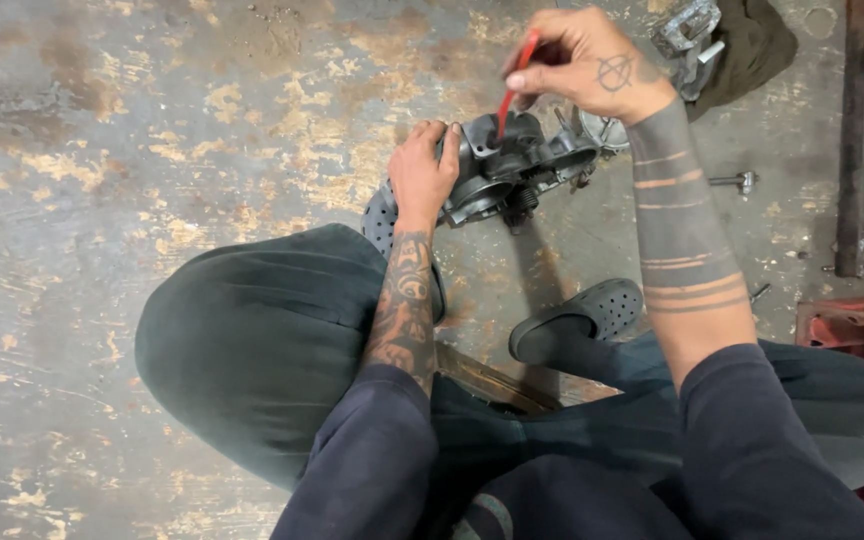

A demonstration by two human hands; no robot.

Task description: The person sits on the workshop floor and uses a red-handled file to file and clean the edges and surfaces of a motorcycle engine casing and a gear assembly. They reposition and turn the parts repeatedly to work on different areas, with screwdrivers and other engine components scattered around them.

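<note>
- Left hand [420, 172] clasps the grey metal engine part [512, 165] at its nine o'clock side.
- Right hand [587, 62], grip pinched shut on a red tool [512, 85], pokes it from twelve o'clock.

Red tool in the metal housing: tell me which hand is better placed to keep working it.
Right. The right hand already pinches the red tool, its tip down in the grey metal housing. The left hand grips the housing's side, steadying it.
</note>
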